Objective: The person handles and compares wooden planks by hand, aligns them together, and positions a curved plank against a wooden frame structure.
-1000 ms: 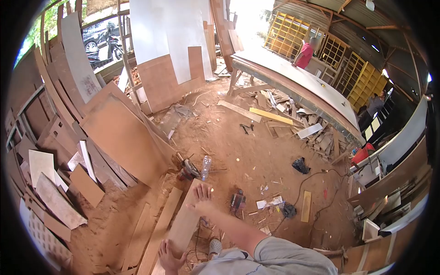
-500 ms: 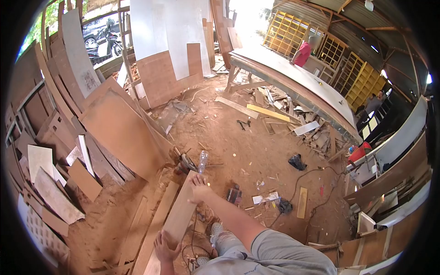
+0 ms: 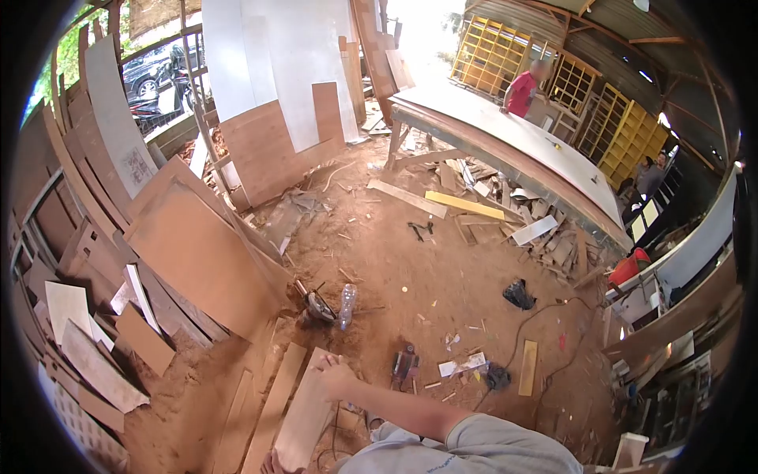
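Observation:
A pale wooden plank (image 3: pixel 304 423) slants up in front of me, close to my body. My right hand (image 3: pixel 335 379) grips it near its far end, fingers laid over the surface. Low in the view, my left hand (image 3: pixel 278 463) holds the plank's left edge; the frame cuts off much of it. Another narrow board (image 3: pixel 275 403) lies alongside to the left. Just past the plank's far end are a power tool (image 3: pixel 316 304) with a metal part and a clear plastic bottle (image 3: pixel 347 306). A dark red and black tool (image 3: pixel 406 365) rests on the ground to the right.
Wood sheets (image 3: pixel 197 253) lean along the left. A large table (image 3: pixel 505 150) stands at the back, scrap wood (image 3: pixel 553 245) heaped beneath it. Behind it is a person in a red shirt (image 3: pixel 521 93). A cable (image 3: pixel 513 347) crosses the dirt floor (image 3: pixel 379 268).
The plank and both my hands have shifted down in the view, closer to my body. My left hand is now mostly cut off by the bottom edge.

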Demonstrator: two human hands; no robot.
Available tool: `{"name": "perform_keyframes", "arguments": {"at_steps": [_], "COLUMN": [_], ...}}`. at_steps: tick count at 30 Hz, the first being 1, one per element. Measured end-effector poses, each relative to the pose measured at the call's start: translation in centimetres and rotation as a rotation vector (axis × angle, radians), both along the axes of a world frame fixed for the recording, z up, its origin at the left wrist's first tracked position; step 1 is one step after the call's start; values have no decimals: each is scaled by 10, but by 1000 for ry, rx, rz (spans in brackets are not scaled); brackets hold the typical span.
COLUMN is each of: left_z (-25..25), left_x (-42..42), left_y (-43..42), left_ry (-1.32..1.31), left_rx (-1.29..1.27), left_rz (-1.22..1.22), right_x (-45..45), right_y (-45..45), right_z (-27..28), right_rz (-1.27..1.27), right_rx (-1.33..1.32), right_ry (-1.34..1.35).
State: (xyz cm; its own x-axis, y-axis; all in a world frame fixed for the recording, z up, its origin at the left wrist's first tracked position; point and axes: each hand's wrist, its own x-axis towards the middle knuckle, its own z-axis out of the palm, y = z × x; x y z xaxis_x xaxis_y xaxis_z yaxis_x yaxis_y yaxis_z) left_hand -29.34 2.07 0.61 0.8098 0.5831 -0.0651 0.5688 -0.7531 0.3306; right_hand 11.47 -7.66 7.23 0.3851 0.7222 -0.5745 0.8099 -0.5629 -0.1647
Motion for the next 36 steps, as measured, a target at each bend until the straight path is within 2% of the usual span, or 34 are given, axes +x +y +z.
{"name": "perform_keyframes", "arguments": {"at_steps": [3, 6, 9, 11, 17, 20, 23, 32, 36], "left_z": [11, 8, 3, -13, -10, -22, -13, -41, -27], "left_x": [7, 5, 7, -2, -3, -6, -3, -15, -7], "left_y": [-6, -11, -6, 0, 0, 1, -5, 4, 2], "left_ry": [6, 5, 29, 41, 100, 138, 88, 16, -72], "left_rx": [15, 3, -1, 25, -27, 41, 78, 150, 203], "left_rz": [9, 50, 57, 24, 74, 65, 63, 33, 6], "right_x": [27, 42, 72, 77, 80, 81, 84, 77, 69], "right_y": [15, 3, 0, -3, -6, -7, -8, -10, -10], "right_z": [-21, -35, -33, -61, -82, -89, -96, -91, -91], "right_rz": [-81, -166, -326, -292, -279, -269, -253, -287, -303], "right_rx": [135, 434, 265, 351, 432, 450, 476, 470, 471], "right_ry": [-38, -387, 331, 341, 427, 432, 406, 372, 252]}}
